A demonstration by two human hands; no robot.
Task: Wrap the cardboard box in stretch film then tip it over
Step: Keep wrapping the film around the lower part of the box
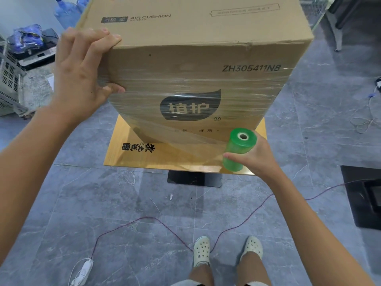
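A large brown cardboard box (198,56) stands upright on a flat sheet of cardboard (132,155). Clear stretch film bands its lower half. My left hand (82,73) grips the box's near left top corner, fingers over the top edge and thumb on the front face. My right hand (253,155) holds a green roll of stretch film (238,149) near the box's lower right front corner. A strip of film runs from the roll up and left to the box.
The cardboard sheet lies on a small table with a black base (193,179). A thin red cord (156,220) trails over the grey tiled floor near my feet (226,249). Metal racks (10,79) and water bottles (68,13) stand at the left; a black mat (362,195) lies right.
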